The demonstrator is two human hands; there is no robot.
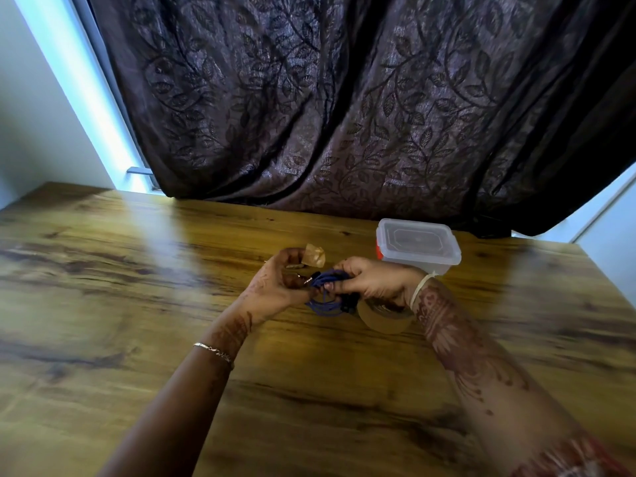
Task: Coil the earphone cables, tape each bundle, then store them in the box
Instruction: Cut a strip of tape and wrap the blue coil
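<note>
The right hand [371,280] clenches the coiled blue earphone cable [327,291], its fingers curled over the top of the loops, with the bundle held just above the table [137,270] between the two hands. The left hand [275,284] pinches a torn strip of brown tape [314,255] at its fingertips; the strip stands up, crumpled, just above the coil and apart from it. To tape well, the right hand should probably pinch the loops tight at one spot so none springs loose, while the left flattens the strip, lays it sticky side across that spot and wraps it fully round onto itself. The creased strip may stick to itself first. The tape roll [383,316] lies under the right wrist. The clear box [418,244], lid on, sits beyond, well apart.
</note>
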